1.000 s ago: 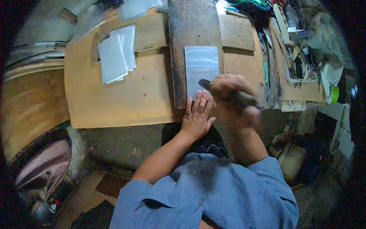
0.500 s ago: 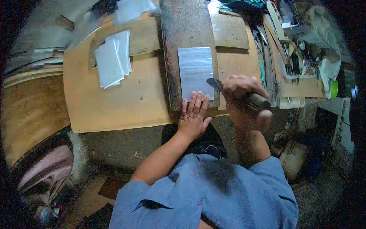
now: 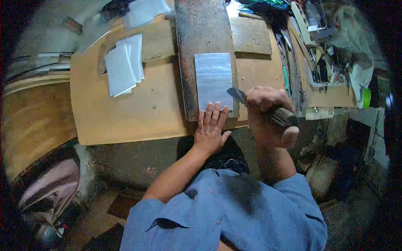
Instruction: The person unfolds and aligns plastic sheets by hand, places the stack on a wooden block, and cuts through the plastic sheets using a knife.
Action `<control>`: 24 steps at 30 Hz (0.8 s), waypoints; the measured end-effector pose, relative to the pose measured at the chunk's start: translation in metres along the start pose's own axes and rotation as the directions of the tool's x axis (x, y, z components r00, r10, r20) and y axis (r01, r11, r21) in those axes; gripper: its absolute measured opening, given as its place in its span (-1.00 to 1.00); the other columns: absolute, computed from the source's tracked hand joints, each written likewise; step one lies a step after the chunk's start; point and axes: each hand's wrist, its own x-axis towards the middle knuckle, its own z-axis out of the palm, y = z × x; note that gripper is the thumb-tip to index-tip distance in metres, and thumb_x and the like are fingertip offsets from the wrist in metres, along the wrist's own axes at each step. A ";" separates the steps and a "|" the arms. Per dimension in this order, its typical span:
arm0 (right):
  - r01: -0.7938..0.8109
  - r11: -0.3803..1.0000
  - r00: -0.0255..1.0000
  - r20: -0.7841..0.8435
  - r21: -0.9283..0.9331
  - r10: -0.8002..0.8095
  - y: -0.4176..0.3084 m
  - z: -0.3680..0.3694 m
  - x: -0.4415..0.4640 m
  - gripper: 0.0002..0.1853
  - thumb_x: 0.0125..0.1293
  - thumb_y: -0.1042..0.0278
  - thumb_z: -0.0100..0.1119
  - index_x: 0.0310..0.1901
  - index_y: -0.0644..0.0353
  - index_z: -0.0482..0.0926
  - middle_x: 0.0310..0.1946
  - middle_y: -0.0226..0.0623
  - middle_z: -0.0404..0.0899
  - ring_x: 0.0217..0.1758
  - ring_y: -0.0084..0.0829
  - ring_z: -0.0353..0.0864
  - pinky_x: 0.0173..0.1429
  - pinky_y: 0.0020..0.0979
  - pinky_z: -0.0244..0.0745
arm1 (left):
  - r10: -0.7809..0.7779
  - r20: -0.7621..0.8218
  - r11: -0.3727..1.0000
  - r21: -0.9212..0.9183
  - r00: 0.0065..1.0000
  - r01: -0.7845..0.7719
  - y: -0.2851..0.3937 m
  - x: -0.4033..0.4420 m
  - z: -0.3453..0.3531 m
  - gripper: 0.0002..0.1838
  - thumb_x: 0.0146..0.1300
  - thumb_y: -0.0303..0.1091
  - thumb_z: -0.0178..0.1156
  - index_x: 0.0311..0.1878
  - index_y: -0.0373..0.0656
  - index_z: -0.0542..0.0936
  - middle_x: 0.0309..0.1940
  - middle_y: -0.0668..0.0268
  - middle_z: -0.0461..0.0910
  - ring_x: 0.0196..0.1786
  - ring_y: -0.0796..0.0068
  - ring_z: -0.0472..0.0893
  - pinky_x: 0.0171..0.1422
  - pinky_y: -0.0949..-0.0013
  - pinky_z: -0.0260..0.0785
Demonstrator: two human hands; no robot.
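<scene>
A shiny grey-white sheet [image 3: 213, 79] lies flat on a long dark wooden board [image 3: 204, 31]. My left hand [image 3: 210, 127] presses on the sheet's near edge, with the fingers stretched out and slightly apart. My right hand [image 3: 270, 104] is wrapped round the dark handle of a knife [image 3: 237, 95], to the right of the board. The knife's short, dark blade points left, its tip by the sheet's right edge. Whether the tip touches the sheet I cannot tell.
Several pale sheets [image 3: 120, 67] are fanned out on the tan tabletop [image 3: 125, 121] at left. More clear sheets [image 3: 146, 11] lie at the back. On the right stands a white tray [image 3: 331, 81] with tools, near a green lid [image 3: 367, 97].
The right hand looks sharper than before, with the knife in almost the same place. My left hand stays on the sheet, and the view has shifted slightly.
</scene>
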 end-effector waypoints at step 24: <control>-0.139 0.986 0.990 0.034 0.088 0.137 0.013 0.013 -0.008 -0.25 -0.04 -0.39 0.22 -0.19 0.28 0.47 -0.40 -0.28 0.37 -0.34 -0.33 0.32 -0.16 -0.27 0.27 | -0.001 0.005 1.000 0.010 1.000 0.001 0.000 0.002 0.003 -0.03 0.03 0.16 0.19 0.44 -0.06 0.03 0.45 0.09 -0.11 0.51 0.06 -0.19 0.50 -0.01 -0.50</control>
